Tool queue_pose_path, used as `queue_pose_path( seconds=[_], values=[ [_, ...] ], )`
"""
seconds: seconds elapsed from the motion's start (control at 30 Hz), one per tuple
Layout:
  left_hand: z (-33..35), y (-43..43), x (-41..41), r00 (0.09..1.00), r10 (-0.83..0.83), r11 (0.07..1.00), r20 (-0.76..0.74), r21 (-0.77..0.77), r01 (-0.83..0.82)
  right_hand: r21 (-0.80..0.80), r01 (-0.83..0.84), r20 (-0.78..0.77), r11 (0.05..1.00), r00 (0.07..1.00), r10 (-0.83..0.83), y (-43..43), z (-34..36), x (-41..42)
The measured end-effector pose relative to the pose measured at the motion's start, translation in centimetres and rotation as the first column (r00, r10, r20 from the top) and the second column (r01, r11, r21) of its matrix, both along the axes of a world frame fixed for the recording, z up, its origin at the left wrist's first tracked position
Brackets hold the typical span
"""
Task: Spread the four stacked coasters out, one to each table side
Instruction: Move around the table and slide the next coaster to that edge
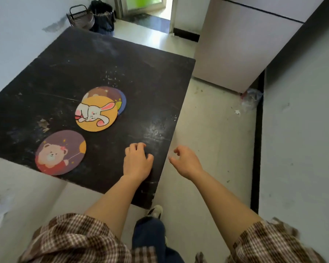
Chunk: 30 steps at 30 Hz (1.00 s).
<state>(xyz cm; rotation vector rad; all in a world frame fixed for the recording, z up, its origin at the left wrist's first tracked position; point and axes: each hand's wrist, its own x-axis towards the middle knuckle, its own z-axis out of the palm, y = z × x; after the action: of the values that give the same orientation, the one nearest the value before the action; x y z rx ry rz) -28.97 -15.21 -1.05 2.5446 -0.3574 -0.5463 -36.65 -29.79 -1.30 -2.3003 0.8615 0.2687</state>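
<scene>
A purple bear coaster (60, 152) lies alone near the black table's (103, 59) left-hand edge. Toward the middle, a yellow rabbit coaster (96, 113) tops a loose stack. A purple coaster (104, 91) and a blue one (123, 103) peek out from under it. My left hand (137, 162) rests on the tabletop near the corner closest to me, fingers curled, holding nothing. My right hand (186, 162) hovers over the floor just beyond the table's right edge, fingers loosely apart and empty.
A dark wire basket (80, 17) and a black bag (103, 18) stand past the far table corner. A pale cabinet (241, 44) stands at the right, with a plastic scrap (252, 96) at its foot. A doorway (146, 8) opens at the back.
</scene>
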Motion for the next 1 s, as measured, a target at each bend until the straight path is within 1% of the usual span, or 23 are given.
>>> queue_pose_path(
  seconds=[0.27,0.47,0.57,0.73,0.83,1.0],
  values=[
    [0.1,-4.2,2.9,0.996,0.081,0.996,0.048,0.03,-0.083,-0.059,-0.205,0.007,0.977,0.979,0.206,-4.2,0.4,5.4],
    [-0.4,-7.4,6.2,0.985,0.173,0.983,0.024,0.054,-0.174,-0.143,-0.375,-0.041,0.916,0.927,0.373,-8.1,0.4,10.6],
    [-0.3,-8.2,7.5,0.976,0.215,0.973,0.022,0.086,-0.216,-0.153,-0.441,-0.063,0.884,0.897,0.437,-9.2,0.7,13.1],
    [-0.4,-8.9,9.9,0.954,0.3,0.944,0.02,0.139,-0.3,-0.148,-0.562,-0.108,0.814,0.827,0.552,-10.3,1.2,17.2],
    [-0.5,-9.5,11.1,0.93,0.366,0.916,0.026,0.169,-0.365,-0.129,-0.65,-0.133,0.749,0.76,0.636,-11.0,1.5,19.7],
    [-0.7,-10.1,12.8,0.85,0.525,0.827,0.054,0.205,-0.524,-0.091,-0.772,-0.11,0.629,0.636,0.764,-11.7,1.6,23.8]
  ],
)
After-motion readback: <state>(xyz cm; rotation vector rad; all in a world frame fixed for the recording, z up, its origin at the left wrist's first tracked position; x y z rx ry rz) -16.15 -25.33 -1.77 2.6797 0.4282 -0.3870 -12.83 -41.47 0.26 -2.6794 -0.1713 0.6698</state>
